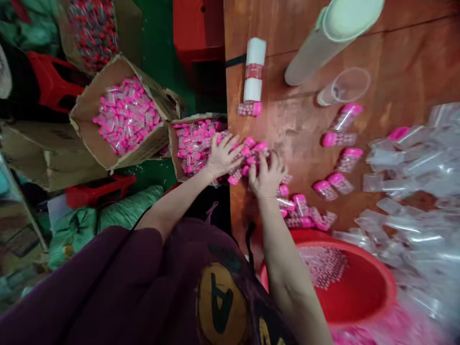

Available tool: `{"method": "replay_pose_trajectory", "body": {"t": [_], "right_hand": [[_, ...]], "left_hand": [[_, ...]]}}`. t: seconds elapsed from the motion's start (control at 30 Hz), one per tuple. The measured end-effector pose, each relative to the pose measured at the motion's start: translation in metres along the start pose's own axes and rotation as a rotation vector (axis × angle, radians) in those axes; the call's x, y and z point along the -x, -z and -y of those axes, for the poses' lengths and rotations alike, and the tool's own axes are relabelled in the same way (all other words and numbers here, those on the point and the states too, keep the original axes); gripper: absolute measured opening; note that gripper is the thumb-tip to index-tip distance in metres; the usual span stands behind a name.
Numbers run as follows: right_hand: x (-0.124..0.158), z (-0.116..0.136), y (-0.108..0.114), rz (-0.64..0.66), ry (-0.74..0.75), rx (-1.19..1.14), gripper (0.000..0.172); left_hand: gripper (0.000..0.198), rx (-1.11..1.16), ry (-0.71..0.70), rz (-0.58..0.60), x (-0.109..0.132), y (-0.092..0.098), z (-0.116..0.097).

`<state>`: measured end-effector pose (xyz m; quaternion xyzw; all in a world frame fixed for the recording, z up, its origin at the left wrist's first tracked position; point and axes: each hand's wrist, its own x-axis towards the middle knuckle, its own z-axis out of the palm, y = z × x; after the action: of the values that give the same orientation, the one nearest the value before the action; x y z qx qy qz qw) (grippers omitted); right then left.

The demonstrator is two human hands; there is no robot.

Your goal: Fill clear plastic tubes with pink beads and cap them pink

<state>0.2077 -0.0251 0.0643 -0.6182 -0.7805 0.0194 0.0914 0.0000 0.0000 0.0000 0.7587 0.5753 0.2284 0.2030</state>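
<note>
Both my hands rest on a heap of small clear tubes with pink caps [247, 158] at the left edge of a brown wooden table [395, 72]. My left hand [222, 155] lies over the heap with fingers spread, right where the table meets an open cardboard box [190, 143] full of the same pink-capped tubes. My right hand [268, 175] sits on the heap's near side, fingers curled around several tubes. More filled tubes [338, 143] lie scattered to the right.
A red basin [366, 287] holding small pink beads stands near my right forearm. Empty clear tubes [413, 191] are piled at the right. A white roll [254, 69], a large pale cylinder [330, 38] and a clear cup [345, 86] lie farther back. A second box of tubes [125, 117] stands on the floor.
</note>
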Motion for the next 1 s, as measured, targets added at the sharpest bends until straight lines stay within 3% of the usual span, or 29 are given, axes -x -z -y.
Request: {"method": "replay_pose_trajectory", "body": {"t": [0.2,0.33,0.43,0.53,0.6,0.67,0.8,0.87,1.0], "right_hand": [[-0.020,0.083,-0.023,0.245,0.186,-0.136,0.050],[-0.022,0.125,-0.029,0.348,0.354,-0.263,0.049],[-0.017,0.122,-0.024,0.313,0.369,-0.332,0.049],[0.002,0.090,-0.014,0.147,0.181,-0.282,0.051],[0.022,0.064,-0.008,0.020,0.040,-0.186,0.053],[0.045,0.046,-0.008,-0.035,-0.044,-0.090,0.056],[0.083,0.040,-0.025,0.064,-0.073,0.021,0.060],[0.091,0.043,-0.036,0.075,-0.063,0.045,0.059],[0.093,0.042,-0.047,-0.001,-0.054,0.075,0.057]], "left_hand": [[0.061,0.023,0.242,-0.012,0.056,0.017,0.078],[0.069,0.057,0.550,-0.049,0.093,0.014,0.108],[0.064,0.060,0.823,-0.085,0.117,0.007,0.112],[0.060,0.031,0.995,-0.016,0.138,-0.005,0.099],[0.057,0.007,0.954,0.113,0.150,-0.015,0.080],[0.054,0.015,0.773,0.267,0.160,-0.028,0.055],[0.059,0.061,0.281,0.492,0.166,-0.058,0.016],[0.065,0.036,0.144,0.528,0.160,-0.072,0.014],[0.059,-0.013,0.070,0.513,0.148,-0.091,0.035]]}}
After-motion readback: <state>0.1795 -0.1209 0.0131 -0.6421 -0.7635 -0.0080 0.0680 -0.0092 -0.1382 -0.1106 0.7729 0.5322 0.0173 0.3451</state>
